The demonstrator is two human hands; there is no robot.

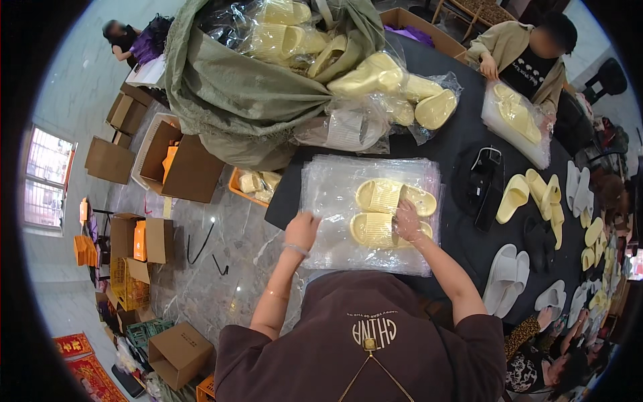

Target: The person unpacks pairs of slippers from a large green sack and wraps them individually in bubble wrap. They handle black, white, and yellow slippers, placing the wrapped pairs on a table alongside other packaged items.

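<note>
A pair of pale yellow ribbed slippers (372, 230) lies side by side on a stack of clear plastic bags (331, 191). My right hand (406, 221) rests on the slippers near the ends of their straps, fingers stretched out and spread. At the left edge of the bags is my left hand (302, 230), its fingers curled closed. Whether a bag's edge is pinched in it is hidden. The stack sits on a black table (462, 194), right in front of me.
A green sack (234, 100) full of bagged slippers stands at the back left. Black slippers (485, 181), yellow slippers (514, 198) and grey slippers (507, 278) lie to the right. Across the table, a person holds bagged slippers (514, 114). Cardboard boxes (191, 167) occupy the left floor.
</note>
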